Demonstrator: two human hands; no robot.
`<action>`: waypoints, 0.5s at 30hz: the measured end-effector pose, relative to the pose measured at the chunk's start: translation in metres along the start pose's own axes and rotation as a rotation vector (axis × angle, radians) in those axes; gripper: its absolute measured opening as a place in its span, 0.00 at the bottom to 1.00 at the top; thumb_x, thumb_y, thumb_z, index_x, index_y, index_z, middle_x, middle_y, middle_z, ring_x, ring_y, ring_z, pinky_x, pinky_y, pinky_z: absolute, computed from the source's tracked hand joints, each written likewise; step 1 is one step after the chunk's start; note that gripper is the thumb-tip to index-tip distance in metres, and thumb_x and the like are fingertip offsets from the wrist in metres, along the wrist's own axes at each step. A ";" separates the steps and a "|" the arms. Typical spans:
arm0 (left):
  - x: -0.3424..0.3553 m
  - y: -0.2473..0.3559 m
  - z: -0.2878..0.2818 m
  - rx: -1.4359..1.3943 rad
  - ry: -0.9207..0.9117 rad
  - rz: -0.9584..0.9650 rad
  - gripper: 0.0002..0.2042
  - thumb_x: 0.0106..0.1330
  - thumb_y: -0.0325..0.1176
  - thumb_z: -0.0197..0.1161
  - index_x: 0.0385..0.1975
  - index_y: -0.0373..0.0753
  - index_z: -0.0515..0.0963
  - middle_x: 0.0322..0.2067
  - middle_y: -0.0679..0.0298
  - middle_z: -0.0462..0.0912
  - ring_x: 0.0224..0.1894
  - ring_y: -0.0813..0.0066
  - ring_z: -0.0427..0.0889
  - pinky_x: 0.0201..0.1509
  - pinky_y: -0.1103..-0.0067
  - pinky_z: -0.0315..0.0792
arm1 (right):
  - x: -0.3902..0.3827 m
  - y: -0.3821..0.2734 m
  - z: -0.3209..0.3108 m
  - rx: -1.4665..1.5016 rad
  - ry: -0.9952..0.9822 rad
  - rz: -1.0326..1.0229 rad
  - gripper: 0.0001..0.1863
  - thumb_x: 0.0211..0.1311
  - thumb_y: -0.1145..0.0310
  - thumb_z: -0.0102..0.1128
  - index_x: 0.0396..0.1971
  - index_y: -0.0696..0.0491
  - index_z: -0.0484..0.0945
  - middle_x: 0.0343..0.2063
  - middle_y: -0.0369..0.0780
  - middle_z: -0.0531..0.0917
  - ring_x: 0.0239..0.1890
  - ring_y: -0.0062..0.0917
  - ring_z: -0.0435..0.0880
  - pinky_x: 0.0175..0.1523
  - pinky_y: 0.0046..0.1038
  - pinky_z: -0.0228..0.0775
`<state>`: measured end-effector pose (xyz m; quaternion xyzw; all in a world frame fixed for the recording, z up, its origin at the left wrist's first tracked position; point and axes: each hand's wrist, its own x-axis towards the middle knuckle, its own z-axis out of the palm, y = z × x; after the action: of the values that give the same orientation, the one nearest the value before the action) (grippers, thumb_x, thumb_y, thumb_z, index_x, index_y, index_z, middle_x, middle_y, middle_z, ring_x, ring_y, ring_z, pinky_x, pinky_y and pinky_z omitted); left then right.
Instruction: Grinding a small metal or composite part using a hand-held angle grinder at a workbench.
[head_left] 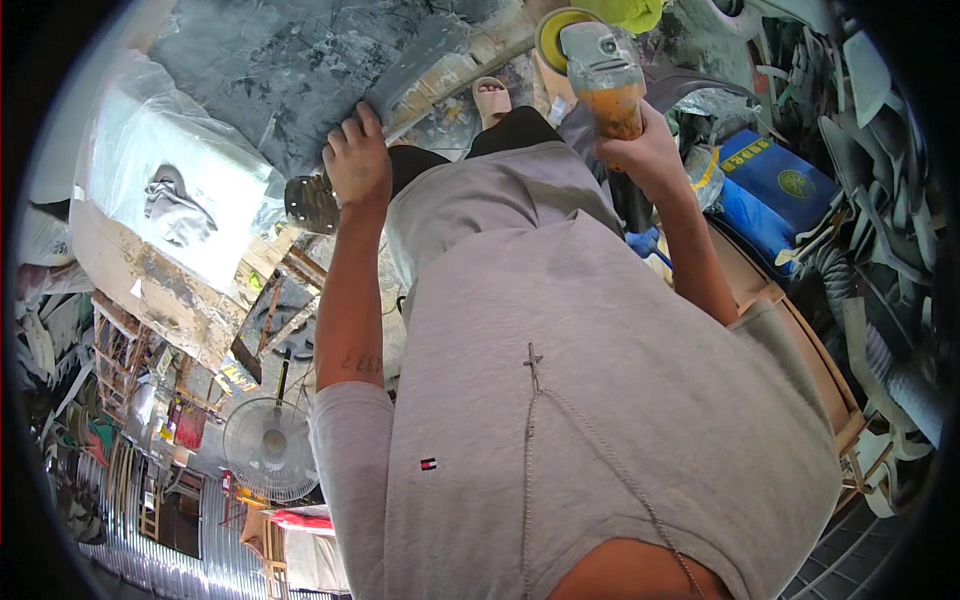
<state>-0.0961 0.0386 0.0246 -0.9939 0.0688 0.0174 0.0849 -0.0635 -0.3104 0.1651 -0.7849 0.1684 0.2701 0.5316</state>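
My right hand [645,150] is wrapped round the orange-brown body of a hand-held power grinder [608,100]. The grinder has a pale grey head, and a round yellow disc [562,38] sits on its left side. My left hand [358,160] is at the near edge of a dusty dark worktable [270,60]. Its fingers bend over the near end of a long grey strip [415,65] that lies along the table's wooden edge. The grip on the strip is partly hidden by the back of the hand.
A white plastic-covered board [190,220] with a grey cloth [180,210] stands at left. A fan [270,445] is behind it. At right are a blue box [780,185] and piles of curved grey parts [890,190]. A bright yellow-green item [630,12] is beyond the grinder.
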 end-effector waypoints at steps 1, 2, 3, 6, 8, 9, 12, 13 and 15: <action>0.001 0.003 0.000 0.008 0.007 -0.021 0.33 0.54 0.49 0.71 0.59 0.42 0.72 0.39 0.63 0.77 0.42 0.62 0.78 0.42 0.68 0.74 | -0.004 0.001 0.001 -0.004 0.001 0.013 0.22 0.42 0.75 0.68 0.42 0.58 0.77 0.32 0.34 0.80 0.33 0.19 0.78 0.42 0.23 0.72; 0.000 0.005 0.000 0.002 -0.003 -0.019 0.33 0.54 0.49 0.71 0.59 0.42 0.72 0.39 0.63 0.77 0.42 0.62 0.78 0.42 0.68 0.74 | -0.007 0.002 0.003 -0.012 0.007 0.038 0.23 0.41 0.75 0.68 0.43 0.58 0.76 0.32 0.34 0.80 0.34 0.19 0.78 0.42 0.23 0.72; -0.001 0.006 0.001 -0.004 0.003 -0.045 0.37 0.48 0.52 0.73 0.60 0.43 0.72 0.40 0.64 0.76 0.42 0.62 0.78 0.42 0.68 0.73 | -0.010 0.003 0.004 -0.020 0.014 0.061 0.23 0.41 0.75 0.68 0.43 0.58 0.76 0.33 0.35 0.80 0.34 0.19 0.78 0.42 0.23 0.72; -0.001 0.011 -0.001 -0.007 -0.011 -0.083 0.42 0.43 0.55 0.75 0.60 0.44 0.72 0.40 0.64 0.75 0.43 0.63 0.77 0.43 0.68 0.72 | -0.016 0.008 0.004 -0.073 -0.003 0.111 0.25 0.40 0.75 0.69 0.44 0.58 0.75 0.32 0.35 0.80 0.33 0.19 0.78 0.42 0.23 0.72; 0.000 0.013 -0.004 0.001 -0.028 -0.097 0.42 0.43 0.55 0.75 0.61 0.44 0.71 0.40 0.64 0.75 0.43 0.63 0.76 0.43 0.68 0.72 | -0.019 0.006 0.006 -0.093 0.000 0.134 0.25 0.40 0.75 0.69 0.44 0.58 0.75 0.32 0.35 0.79 0.33 0.19 0.78 0.41 0.23 0.73; 0.000 0.011 -0.005 0.003 -0.015 -0.091 0.42 0.43 0.54 0.76 0.61 0.44 0.71 0.40 0.64 0.75 0.42 0.63 0.76 0.42 0.68 0.71 | -0.021 0.003 0.008 -0.065 -0.018 0.138 0.25 0.40 0.75 0.70 0.44 0.58 0.75 0.32 0.34 0.79 0.32 0.19 0.78 0.41 0.23 0.73; -0.001 0.010 -0.005 -0.001 -0.019 -0.084 0.42 0.43 0.54 0.76 0.61 0.43 0.71 0.40 0.64 0.75 0.42 0.63 0.76 0.42 0.68 0.72 | -0.021 -0.004 0.012 -0.050 -0.042 0.136 0.25 0.40 0.75 0.70 0.43 0.58 0.75 0.31 0.34 0.79 0.30 0.19 0.77 0.39 0.23 0.72; -0.001 0.010 -0.005 -0.007 -0.035 -0.084 0.42 0.43 0.53 0.76 0.61 0.43 0.71 0.41 0.64 0.75 0.43 0.63 0.76 0.42 0.68 0.72 | -0.022 -0.006 0.013 -0.064 -0.048 0.129 0.25 0.40 0.75 0.70 0.43 0.58 0.75 0.31 0.34 0.79 0.30 0.18 0.77 0.38 0.23 0.72; -0.001 0.008 -0.005 -0.016 -0.049 -0.082 0.42 0.44 0.52 0.76 0.61 0.43 0.71 0.42 0.63 0.76 0.44 0.62 0.77 0.43 0.68 0.73 | -0.022 -0.009 0.017 -0.038 -0.053 0.112 0.24 0.40 0.75 0.69 0.43 0.58 0.75 0.31 0.34 0.79 0.29 0.18 0.77 0.37 0.23 0.72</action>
<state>-0.0979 0.0299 0.0283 -0.9958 0.0256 0.0388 0.0792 -0.0801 -0.2915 0.1795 -0.7769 0.1926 0.3234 0.5048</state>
